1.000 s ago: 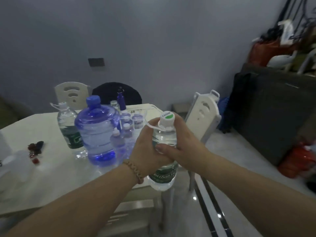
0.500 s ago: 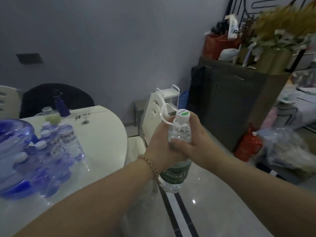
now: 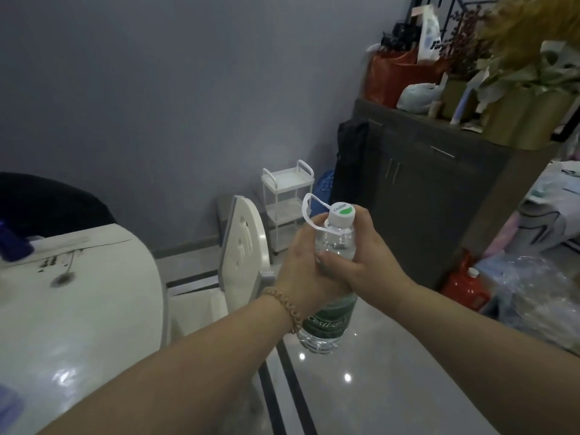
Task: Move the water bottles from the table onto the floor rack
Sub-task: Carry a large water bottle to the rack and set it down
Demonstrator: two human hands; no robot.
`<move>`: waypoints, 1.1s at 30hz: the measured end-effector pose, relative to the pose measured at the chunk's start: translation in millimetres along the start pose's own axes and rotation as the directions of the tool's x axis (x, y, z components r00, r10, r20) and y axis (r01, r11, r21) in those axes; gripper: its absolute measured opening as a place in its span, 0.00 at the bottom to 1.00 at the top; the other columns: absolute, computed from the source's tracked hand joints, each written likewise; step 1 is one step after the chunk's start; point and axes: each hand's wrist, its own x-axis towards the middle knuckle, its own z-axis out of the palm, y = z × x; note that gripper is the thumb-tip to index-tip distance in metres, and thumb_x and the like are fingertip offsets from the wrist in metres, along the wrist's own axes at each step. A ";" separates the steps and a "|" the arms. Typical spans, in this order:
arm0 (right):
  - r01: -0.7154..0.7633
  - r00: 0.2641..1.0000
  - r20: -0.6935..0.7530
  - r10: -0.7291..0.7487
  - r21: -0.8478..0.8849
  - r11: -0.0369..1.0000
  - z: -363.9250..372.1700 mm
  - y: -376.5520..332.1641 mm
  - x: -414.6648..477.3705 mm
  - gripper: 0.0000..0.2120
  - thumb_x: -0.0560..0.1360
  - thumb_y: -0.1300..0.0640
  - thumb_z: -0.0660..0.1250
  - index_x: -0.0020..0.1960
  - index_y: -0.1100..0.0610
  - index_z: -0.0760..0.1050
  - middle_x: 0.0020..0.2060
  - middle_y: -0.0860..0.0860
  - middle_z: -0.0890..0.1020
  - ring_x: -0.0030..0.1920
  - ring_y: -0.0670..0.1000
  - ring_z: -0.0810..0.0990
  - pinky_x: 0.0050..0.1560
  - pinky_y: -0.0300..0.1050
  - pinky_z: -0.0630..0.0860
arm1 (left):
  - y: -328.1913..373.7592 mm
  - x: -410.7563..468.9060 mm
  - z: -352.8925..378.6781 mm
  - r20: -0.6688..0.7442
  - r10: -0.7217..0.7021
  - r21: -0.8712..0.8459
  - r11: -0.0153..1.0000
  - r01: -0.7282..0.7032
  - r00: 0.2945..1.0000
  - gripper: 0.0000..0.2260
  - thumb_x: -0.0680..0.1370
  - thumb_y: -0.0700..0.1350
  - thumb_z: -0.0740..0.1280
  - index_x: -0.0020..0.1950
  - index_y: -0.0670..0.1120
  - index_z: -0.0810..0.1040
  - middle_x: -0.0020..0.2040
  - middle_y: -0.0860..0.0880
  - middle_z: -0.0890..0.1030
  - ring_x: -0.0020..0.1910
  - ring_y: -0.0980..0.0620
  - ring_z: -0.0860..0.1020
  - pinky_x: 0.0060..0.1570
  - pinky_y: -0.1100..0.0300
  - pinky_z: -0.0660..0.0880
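A clear water bottle (image 3: 328,321) with a white cap, a white carry loop and a green label is held upright in mid-air, past the table's right edge. My left hand (image 3: 306,265) wraps its middle from the left. My right hand (image 3: 361,262) grips it from the right, fingers over the left hand's. A small white tiered floor rack (image 3: 287,202) with handles stands against the far wall, beyond the bottle. The white table (image 3: 78,296) lies at the left. A blue bottle (image 3: 12,243) shows at its left edge, mostly cut off.
A white chair (image 3: 243,255) stands between the table and the rack. A dark cabinet (image 3: 423,196) topped with bags and dried plants fills the right. A red container (image 3: 464,287) and plastic wrap (image 3: 539,296) lie on the glossy floor at right.
The view has swung right: the table's bottles have slid out of sight at the left and the floor rack has come into full view. Both hands keep the same grip on the bottle.
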 end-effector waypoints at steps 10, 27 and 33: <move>0.025 0.990 0.135 -0.045 0.143 0.989 -31.3 140.7 159.1 0.25 0.72 0.58 0.71 0.59 0.39 0.63 0.52 0.45 0.78 0.53 0.44 0.78 0.54 0.46 0.76 | -102.3 172.2 56.0 -0.037 -0.075 0.053 0.996 0.077 0.997 0.38 0.58 0.52 0.79 0.63 0.61 0.65 0.59 0.53 0.75 0.58 0.55 0.76 0.58 0.55 0.77; 0.042 0.977 0.200 -0.079 0.183 0.982 -15.2 327.5 462.9 0.27 0.69 0.55 0.73 0.61 0.39 0.64 0.57 0.47 0.75 0.58 0.45 0.74 0.60 0.48 0.73 | -256.9 499.8 58.0 0.567 -0.605 -0.789 -0.206 0.579 0.558 0.11 0.67 0.43 0.76 0.43 0.36 0.84 0.45 0.41 0.84 0.47 0.41 0.83 0.47 0.47 0.80; -0.008 0.974 0.228 -0.013 0.094 0.996 9.7 389.6 573.1 0.31 0.68 0.53 0.75 0.62 0.39 0.62 0.58 0.43 0.72 0.58 0.39 0.72 0.57 0.39 0.71 | -337.8 580.1 29.4 0.177 -0.549 -0.368 0.733 0.572 0.817 0.15 0.66 0.43 0.76 0.47 0.58 0.78 0.42 0.60 0.81 0.42 0.69 0.79 0.45 0.65 0.79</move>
